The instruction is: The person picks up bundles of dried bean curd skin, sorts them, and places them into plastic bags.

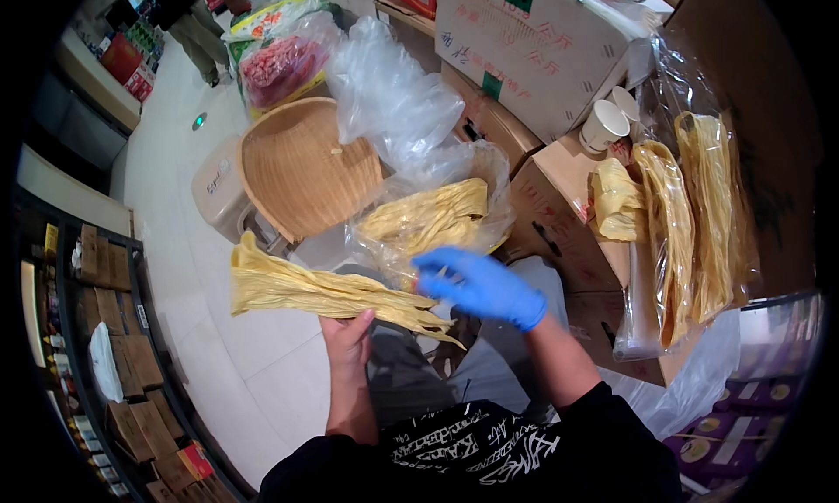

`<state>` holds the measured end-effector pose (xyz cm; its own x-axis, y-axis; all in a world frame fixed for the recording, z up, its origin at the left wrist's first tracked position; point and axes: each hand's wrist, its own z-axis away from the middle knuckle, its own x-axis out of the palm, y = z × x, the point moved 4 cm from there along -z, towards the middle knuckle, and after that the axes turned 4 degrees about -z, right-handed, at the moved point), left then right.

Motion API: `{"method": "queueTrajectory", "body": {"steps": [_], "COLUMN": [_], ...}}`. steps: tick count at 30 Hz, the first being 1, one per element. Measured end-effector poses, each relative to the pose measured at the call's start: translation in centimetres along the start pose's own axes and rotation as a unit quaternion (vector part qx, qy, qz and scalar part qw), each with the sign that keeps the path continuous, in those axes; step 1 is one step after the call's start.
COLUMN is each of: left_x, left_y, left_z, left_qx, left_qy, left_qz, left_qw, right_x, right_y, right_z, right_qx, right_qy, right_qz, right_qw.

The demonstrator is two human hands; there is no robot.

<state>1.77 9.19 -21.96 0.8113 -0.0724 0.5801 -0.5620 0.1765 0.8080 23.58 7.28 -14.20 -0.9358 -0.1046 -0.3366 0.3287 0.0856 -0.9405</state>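
Note:
My bare left hand grips a folded bundle of dried yellow tofu-skin sticks from below, thumb along its near side. The looped end points left; loose, frayed ends reach right over my lap. My right hand, in a blue disposable glove, is blurred by motion beside those frayed ends. Its fingers look apart, with nothing plainly held. Just beyond it, a clear plastic bag lies open around more tofu-skin sticks. Contact between the glove and the bundle or bag cannot be made out.
A wooden basin holding a small crumb rests on a beige stool. To the right, cardboard boxes carry paper cups, a short tofu-skin piece and bagged bundles. A person stands far off.

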Motion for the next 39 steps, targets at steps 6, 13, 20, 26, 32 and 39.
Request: {"method": "queueTrajectory", "body": {"steps": [6,13,20,26,32,39], "left_x": [-0.7,-1.7,-1.1,-0.9,0.2,-0.5], "left_y": [0.2,-0.8,-0.4,-0.5,-0.4,-0.8], "left_z": [-1.2,-1.9,-1.7,-1.7,-1.7,-1.3], "left_qx": [0.019,0.008,-0.009,-0.016,-0.007,-0.016], "left_qy": [0.023,-0.009,-0.021,-0.023,-0.029,-0.022], "left_qz": [-0.019,-0.093,-0.07,-0.083,-0.079,-0.13], "left_qw": [0.999,0.996,0.997,0.996,0.996,0.991], "right_x": [-1.5,4.2,3.3,3.6,3.4,1.8], "right_y": [9.5,20.4,26.4,26.1,26.5,25.0], "right_z": [-6.1,-8.8,-6.5,-4.5,-3.2,-3.9], "right_qx": [0.112,0.296,0.372,0.32,0.345,0.13], "right_qy": [0.003,-0.275,-0.195,-0.21,-0.065,0.047], "right_qz": [0.432,0.485,0.453,0.507,0.565,0.72], "right_qw": [0.895,0.775,0.786,0.772,0.747,0.68]}}
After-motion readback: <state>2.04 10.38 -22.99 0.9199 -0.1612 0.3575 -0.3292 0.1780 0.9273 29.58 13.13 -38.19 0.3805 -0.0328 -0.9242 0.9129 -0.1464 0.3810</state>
